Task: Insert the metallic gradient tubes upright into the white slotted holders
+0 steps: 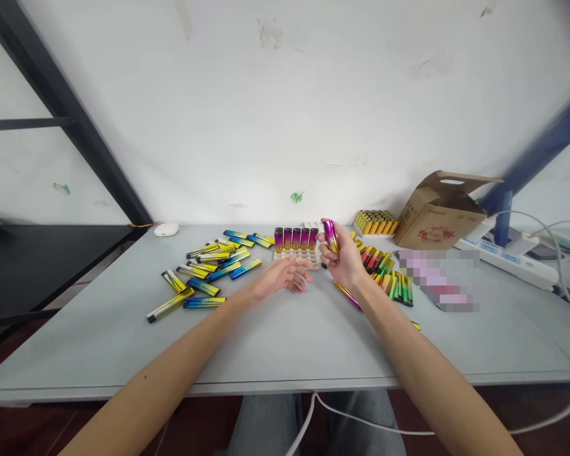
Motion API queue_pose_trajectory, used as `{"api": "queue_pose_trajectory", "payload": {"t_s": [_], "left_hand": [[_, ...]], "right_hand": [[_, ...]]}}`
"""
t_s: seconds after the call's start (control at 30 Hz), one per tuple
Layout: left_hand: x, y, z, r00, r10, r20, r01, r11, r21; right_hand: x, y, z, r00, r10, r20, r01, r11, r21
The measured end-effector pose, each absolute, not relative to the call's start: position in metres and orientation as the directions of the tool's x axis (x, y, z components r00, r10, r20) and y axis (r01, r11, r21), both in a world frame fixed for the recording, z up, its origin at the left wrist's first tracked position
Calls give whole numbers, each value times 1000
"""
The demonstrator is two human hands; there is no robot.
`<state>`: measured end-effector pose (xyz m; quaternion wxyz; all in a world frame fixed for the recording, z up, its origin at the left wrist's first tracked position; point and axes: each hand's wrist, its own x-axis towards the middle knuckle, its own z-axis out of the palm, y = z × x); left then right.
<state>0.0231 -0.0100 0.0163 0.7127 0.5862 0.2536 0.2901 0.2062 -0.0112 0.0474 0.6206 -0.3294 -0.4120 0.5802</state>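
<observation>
A purple and gold lighter (331, 237) is held upright in my right hand (346, 258), its fingers wrapped round it. My left hand (285, 276) hovers in front of a white tray (308, 258), palm turned inward, fingers apart and holding nothing. Several purple and gold lighters (296, 239) stand in a row at the tray's back. Left of my left hand lie loose yellow and blue lighters (221, 261). Beside my right wrist is a pile of red, green and yellow lighters (384, 269). One more purple and gold lighter (348, 296) lies under my right forearm, partly hidden.
A filled tray of gold lighters (377, 223) stands at the back right, next to an open cardboard box (439, 218). Right of these are a white power strip (508, 259) and a cable. A white rounded case (166, 230) lies back left. The wall closes off the table's rear.
</observation>
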Motion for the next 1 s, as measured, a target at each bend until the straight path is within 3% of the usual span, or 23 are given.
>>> {"api": "queue_pose_trajectory", "payload": {"t_s": [0.63, 0.8, 1.0], "left_hand": [[28, -9, 13, 581, 809, -87, -2, 109, 994], [26, -7, 11, 558, 825, -94, 13, 104, 994], [26, -6, 11, 546, 832, -102, 9, 116, 993]], "right_hand": [[190, -20, 35, -204, 967, 151, -297, 85, -951], [193, -19, 38, -260, 956, 135, -371, 31, -928], [197, -18, 42, -171, 978, 116, -441, 29, -897]]}}
